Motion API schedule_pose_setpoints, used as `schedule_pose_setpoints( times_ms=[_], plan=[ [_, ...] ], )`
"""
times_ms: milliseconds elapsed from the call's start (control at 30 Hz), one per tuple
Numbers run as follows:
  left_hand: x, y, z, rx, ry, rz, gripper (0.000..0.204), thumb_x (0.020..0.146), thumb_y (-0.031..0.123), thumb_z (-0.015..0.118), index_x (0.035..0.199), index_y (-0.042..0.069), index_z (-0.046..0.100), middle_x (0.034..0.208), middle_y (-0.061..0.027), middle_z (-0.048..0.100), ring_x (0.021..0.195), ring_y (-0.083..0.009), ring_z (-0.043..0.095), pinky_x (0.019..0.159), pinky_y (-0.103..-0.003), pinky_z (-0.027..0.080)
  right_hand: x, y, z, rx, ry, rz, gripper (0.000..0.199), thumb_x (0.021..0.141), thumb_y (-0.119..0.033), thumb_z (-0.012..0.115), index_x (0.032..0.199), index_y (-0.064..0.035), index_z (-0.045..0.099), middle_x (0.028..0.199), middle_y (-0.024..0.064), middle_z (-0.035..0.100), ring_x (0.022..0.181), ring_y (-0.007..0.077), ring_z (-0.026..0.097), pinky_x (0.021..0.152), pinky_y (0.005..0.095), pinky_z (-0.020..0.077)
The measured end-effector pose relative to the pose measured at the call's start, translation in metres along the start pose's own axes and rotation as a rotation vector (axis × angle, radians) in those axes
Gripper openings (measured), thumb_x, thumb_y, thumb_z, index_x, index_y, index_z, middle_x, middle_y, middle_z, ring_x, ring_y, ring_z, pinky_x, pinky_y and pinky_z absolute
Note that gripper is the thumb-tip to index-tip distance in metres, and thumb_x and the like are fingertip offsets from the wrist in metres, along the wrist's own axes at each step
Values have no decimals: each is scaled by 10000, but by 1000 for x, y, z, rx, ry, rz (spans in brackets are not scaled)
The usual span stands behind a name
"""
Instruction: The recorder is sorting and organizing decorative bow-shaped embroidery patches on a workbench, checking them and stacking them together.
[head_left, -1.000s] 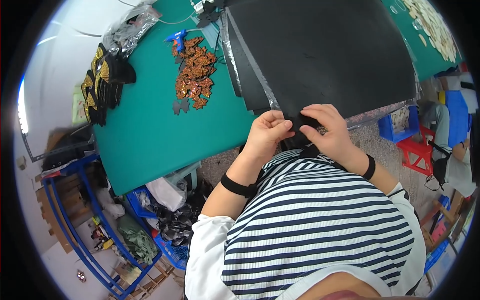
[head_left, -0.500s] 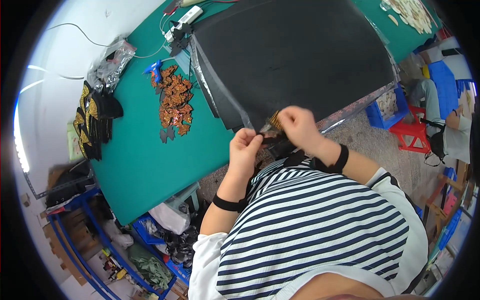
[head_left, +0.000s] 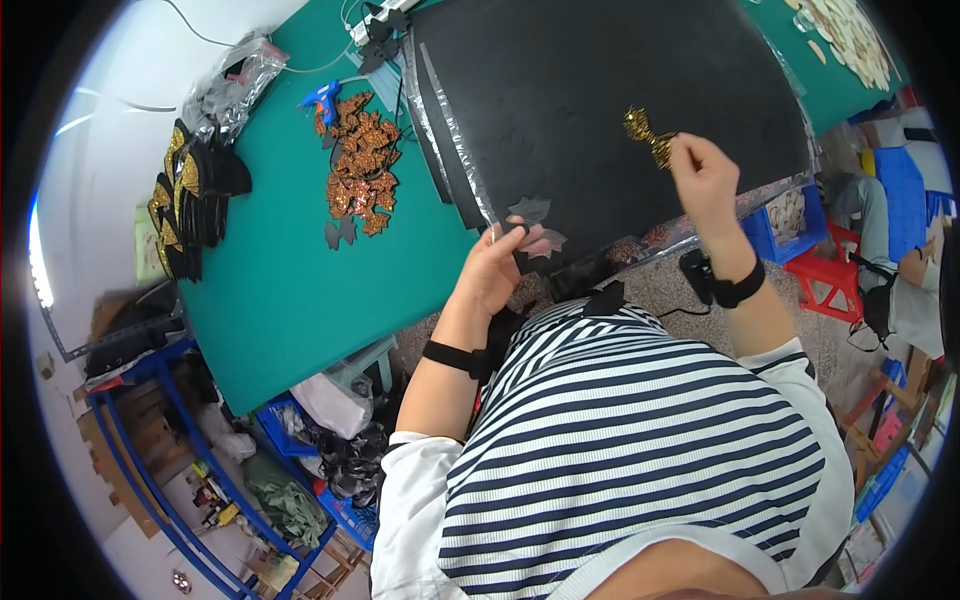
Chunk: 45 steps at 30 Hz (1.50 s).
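My right hand [head_left: 708, 180] is closed, pinching one end of a gold-and-black glitter piece [head_left: 650, 138], narrow in the middle, over the black sheet. My left hand [head_left: 490, 268], lower and to the left by the sheet's near edge, grips a thin dark-grey cutout [head_left: 532, 212] with pointed edges between thumb and fingers. Part of that cutout is hidden behind the fingers. On the green table to the left lies a pile of orange glitter cutouts [head_left: 362, 165], with a black cutout [head_left: 340, 232] at its near end.
Large black sheets [head_left: 600, 60] with clear plastic edging cover much of the green table [head_left: 260, 330]. A blue glue gun [head_left: 322, 100] lies beyond the orange pile. Black-and-gold pieces [head_left: 190, 200] are stacked at the left edge. At right are a red stool [head_left: 815, 280] and another person [head_left: 915, 290].
My right hand has moved up and right, away from my left, carrying the gold glitter piece over the black sheet. The left hand stays near its place, and the grey cutout now shows.
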<state>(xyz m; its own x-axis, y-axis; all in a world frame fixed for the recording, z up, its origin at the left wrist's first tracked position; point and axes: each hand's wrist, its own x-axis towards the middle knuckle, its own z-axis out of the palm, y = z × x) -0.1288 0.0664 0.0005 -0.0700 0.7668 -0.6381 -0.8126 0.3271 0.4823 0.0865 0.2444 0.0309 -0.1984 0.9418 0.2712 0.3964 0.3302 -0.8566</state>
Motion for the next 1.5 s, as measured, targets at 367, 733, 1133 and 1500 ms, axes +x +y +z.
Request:
schedule_pose_setpoints(
  times_ms=[367,733,1133,1500],
  plan=[
    [16,-25,33,70,260,-65,87,806,140,640,856,97,582,844,-29,599,817,-147,550,700,-311,465,-52,-10,28,-240,-120,-540,134,645,-13,636,778,-18,622,795,84,633,686,230,601,613,304,498],
    [9,-17,47,33,32,75,74,839,117,588,856,97,519,849,-16,577,837,-138,578,706,-332,528,-67,-42,36,-169,-255,-352,204,663,-144,700,811,-14,645,849,71,628,766,236,579,677,325,475],
    [20,-14,17,131,32,77,72,870,107,537,928,93,497,929,-67,588,904,-219,592,717,-348,527,-7,36,-8,628,229,675,164,831,-142,613,917,-3,595,827,62,625,694,137,602,599,269,503],
    [-11,-20,21,-47,-450,-165,1113,602,677,632,1421,232,23,1459,-65,149,1309,-238,219,1057,-411,221,-27,25,-31,501,233,536,178,829,-132,624,937,9,626,786,32,628,654,80,568,568,210,445]
  ],
)
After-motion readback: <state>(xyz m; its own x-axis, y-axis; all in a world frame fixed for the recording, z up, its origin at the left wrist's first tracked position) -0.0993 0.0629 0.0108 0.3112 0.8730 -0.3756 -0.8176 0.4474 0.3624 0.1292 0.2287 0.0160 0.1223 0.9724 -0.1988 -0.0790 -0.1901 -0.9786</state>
